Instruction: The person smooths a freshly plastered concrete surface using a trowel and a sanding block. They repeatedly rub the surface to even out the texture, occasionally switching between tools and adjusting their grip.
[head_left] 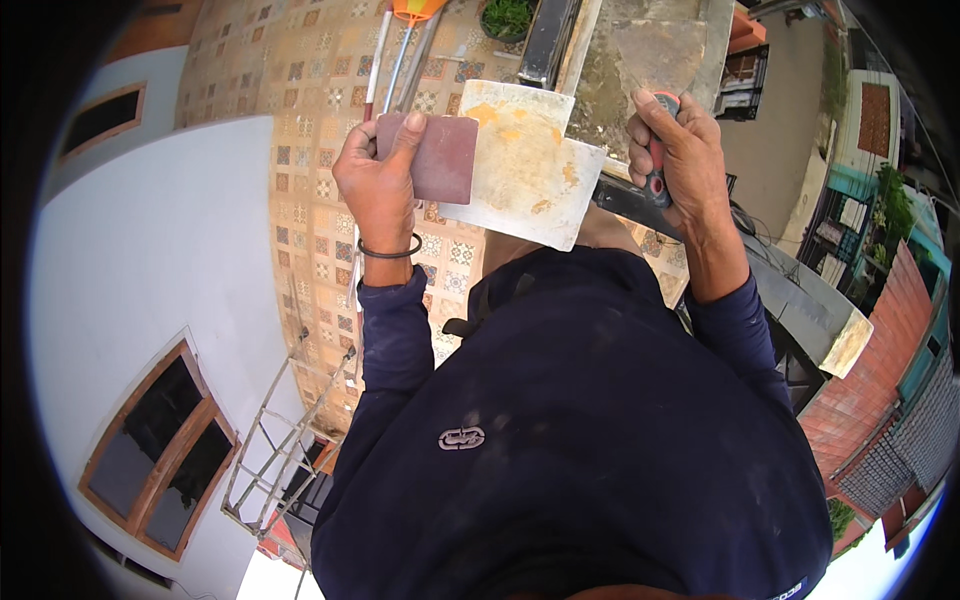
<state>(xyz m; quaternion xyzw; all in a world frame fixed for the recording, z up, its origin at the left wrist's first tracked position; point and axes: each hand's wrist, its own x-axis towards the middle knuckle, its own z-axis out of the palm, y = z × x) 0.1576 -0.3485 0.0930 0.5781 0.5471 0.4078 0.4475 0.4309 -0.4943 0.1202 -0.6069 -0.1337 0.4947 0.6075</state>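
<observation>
My left hand (pixel 378 185) grips a square maroon sheet that looks like sandpaper (pixel 445 160), thumb across its face and fingers behind it. The sheet's right edge overlaps a white, stepped slab-like surface (pixel 530 165) with yellow-orange stains and worn patches. Wrapped around a red and black handle, my right hand (pixel 690 150) holds a putty knife (pixel 657 165). Its broad, dull blade (pixel 660 55) points away from me over a rough grey ledge (pixel 600 75). The blade blends into the ledge, so I cannot tell whether they touch.
Patterned floor tiles (pixel 300 155) lie below on the left, beside a white wall (pixel 160 250). Poles (pixel 400 70) and an orange object (pixel 418 8) are at the far side, near a potted plant (pixel 507 18). A metal frame (pixel 285 440) stands lower left; reddish roofs (pixel 870 370) lie right.
</observation>
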